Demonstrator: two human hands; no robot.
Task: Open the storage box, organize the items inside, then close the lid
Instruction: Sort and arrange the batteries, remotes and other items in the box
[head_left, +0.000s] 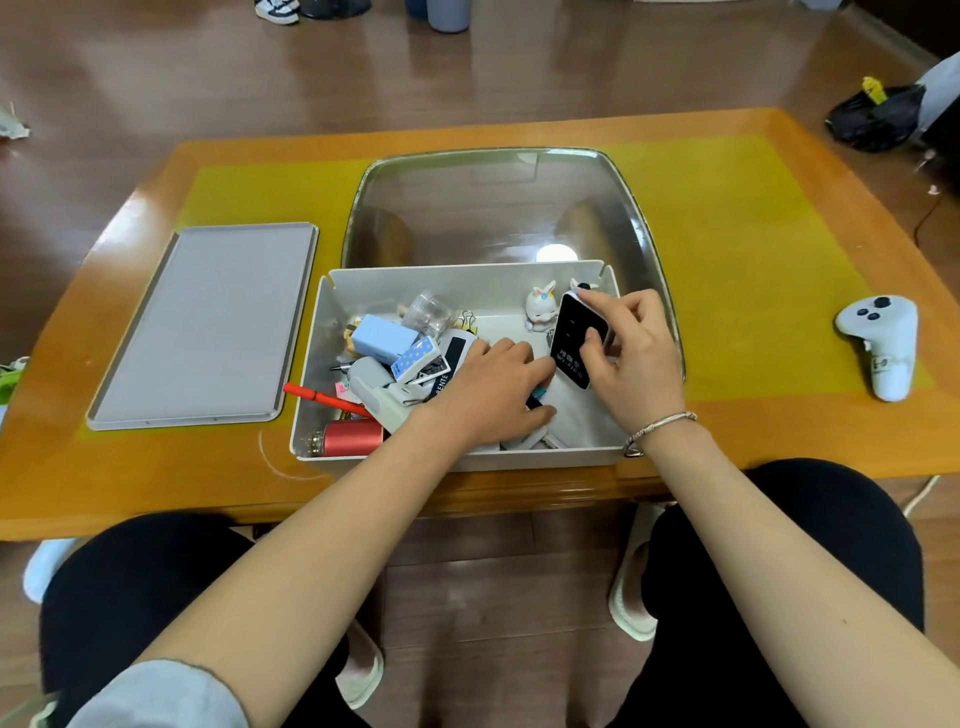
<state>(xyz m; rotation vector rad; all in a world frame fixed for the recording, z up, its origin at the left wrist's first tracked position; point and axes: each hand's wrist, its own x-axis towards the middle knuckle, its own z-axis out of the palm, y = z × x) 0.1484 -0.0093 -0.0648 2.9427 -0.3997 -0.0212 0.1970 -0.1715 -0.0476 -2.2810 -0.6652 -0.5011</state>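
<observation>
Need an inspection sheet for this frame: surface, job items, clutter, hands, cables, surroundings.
Surface: wooden table with a yellow mat.
Job's things: white storage box open, clear lid raised behind it; inside, red pen, red cylinder, blue charger, rabbit figurine, other jumbled small items.
Clutter: grey tray left of the box; white controller at right.
Hands: right hand grips a black pocket WiFi device upright; left hand reaches into the box, its grasp hidden.
Cables: dark cable on the floor, far right.
Surroundings: wood floor, black bag, shoes.
</observation>
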